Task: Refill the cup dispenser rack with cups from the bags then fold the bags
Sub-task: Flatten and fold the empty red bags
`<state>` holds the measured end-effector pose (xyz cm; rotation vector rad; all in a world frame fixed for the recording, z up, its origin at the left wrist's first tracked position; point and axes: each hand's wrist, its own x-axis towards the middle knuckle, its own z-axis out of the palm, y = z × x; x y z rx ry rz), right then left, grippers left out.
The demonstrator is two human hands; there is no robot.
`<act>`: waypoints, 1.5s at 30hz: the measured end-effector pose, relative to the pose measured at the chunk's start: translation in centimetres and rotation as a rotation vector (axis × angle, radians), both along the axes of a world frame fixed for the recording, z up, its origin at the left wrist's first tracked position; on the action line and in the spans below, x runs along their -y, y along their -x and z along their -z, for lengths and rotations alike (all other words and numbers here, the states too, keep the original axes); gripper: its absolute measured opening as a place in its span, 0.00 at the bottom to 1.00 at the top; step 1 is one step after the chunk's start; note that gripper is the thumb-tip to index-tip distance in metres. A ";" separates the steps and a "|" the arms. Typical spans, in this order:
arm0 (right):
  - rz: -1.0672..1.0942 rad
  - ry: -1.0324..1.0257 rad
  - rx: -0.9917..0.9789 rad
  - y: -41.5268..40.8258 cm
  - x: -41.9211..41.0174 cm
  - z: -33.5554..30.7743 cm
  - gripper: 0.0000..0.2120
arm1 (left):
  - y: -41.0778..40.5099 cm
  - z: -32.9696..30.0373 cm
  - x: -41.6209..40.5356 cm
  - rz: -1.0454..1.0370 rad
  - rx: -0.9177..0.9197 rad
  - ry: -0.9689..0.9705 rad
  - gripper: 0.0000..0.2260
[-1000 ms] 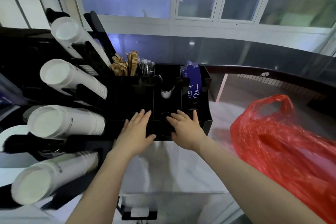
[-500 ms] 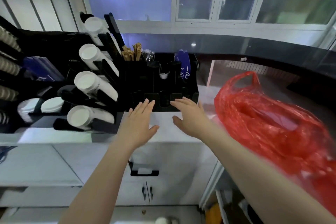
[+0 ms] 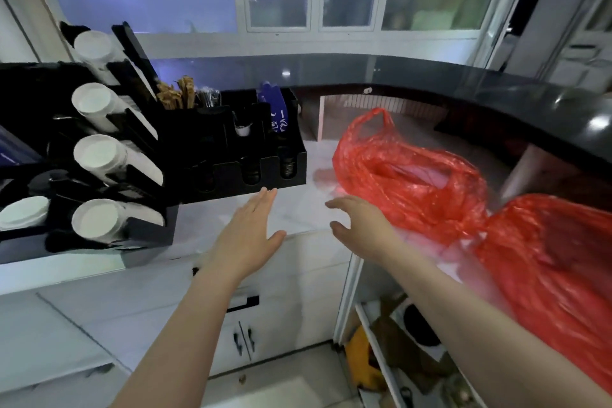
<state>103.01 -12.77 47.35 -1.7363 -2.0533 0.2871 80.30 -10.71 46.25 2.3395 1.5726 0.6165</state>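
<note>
Red bags (image 3: pixel 410 182): two. Cup stacks (image 3: pixel 99 156) in rack: four.

Black cup dispenser rack (image 3: pixel 145 225) holding white cup stacks (image 3: pixel 99 156) on their sides, two crumpled red bags (image 3: pixel 407 175) on white counter, right

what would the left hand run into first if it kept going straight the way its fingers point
Probably the black condiment organizer: the left hand points up and away toward its front edge just ahead, though depth is hard to judge.
</note>
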 end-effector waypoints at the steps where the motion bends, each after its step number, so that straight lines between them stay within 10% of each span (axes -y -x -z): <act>1: 0.031 0.011 -0.007 -0.4 0.2 0.0 0.20 | -0.1 0.0 -0.3 0.017 0.010 0.003 0.33; 17: 0.503 0.074 0.035 -9.1 4.4 2.4 0.21 | -6.7 1.2 -6.1 0.346 0.126 0.137 0.32; 32: 0.340 0.432 0.518 -20.6 -7.0 8.7 0.45 | -17.4 3.9 -15.8 0.294 0.150 0.261 0.31; 37: 0.357 0.443 0.589 -21.7 -9.7 9.9 0.27 | -19.4 4.5 -17.7 0.264 0.209 0.303 0.31; 45: 0.457 0.325 -0.007 -22.2 -14.3 7.8 0.13 | -20.6 4.6 -21.4 0.251 0.238 0.289 0.30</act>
